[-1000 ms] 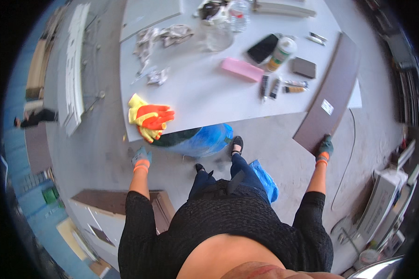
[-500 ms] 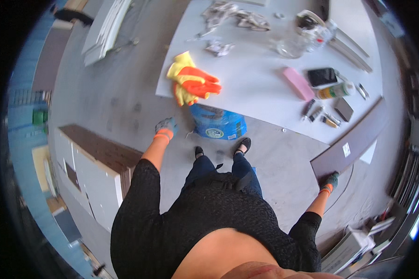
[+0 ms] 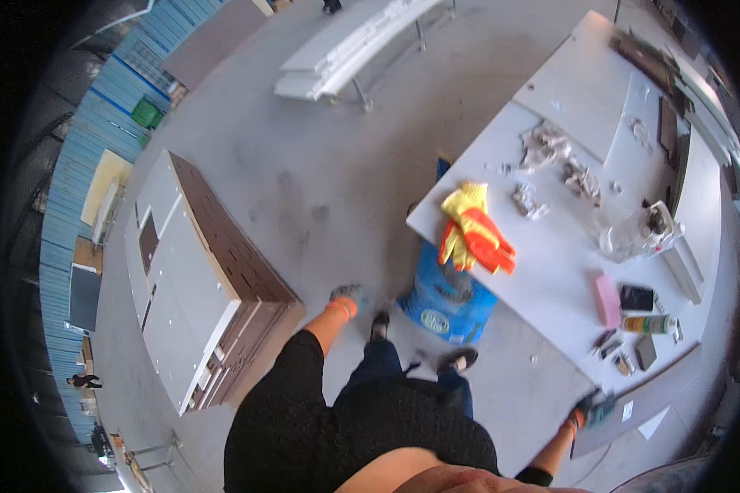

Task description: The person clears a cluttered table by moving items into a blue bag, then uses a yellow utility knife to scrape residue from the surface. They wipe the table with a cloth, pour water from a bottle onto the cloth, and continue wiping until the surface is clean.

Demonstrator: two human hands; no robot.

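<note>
My left hand point(image 3: 347, 300), in a grey-green work glove with an orange cuff, hangs low over the floor and holds nothing. Its fingers look loosely apart. My right hand point(image 3: 590, 408), gloved alike, touches the near end of a long dark brown panel point(image 3: 645, 403) with a white label. Blur hides whether its fingers grip the panel or rest on it. The panel lies along the end edge of the white worktable point(image 3: 543, 283). Yellow and orange work gloves point(image 3: 478, 230) lie on the table's near corner, above a blue printed bag point(image 3: 448, 304) on the floor.
On the table are a pink block point(image 3: 607, 300), a black phone-like object point(image 3: 636, 297), a bottle point(image 3: 645, 324), small tools point(image 3: 623, 363), crumpled wrapping point(image 3: 544, 146) and clear plastic point(image 3: 633, 234). A panel stack point(image 3: 181, 304) stands left. White boards point(image 3: 345, 57) rest on a stand at the back.
The view has turned left, so table and bag appear farther right and more of the panel stack shows. My right hand has shifted along the brown panel's end toward the table corner.
</note>
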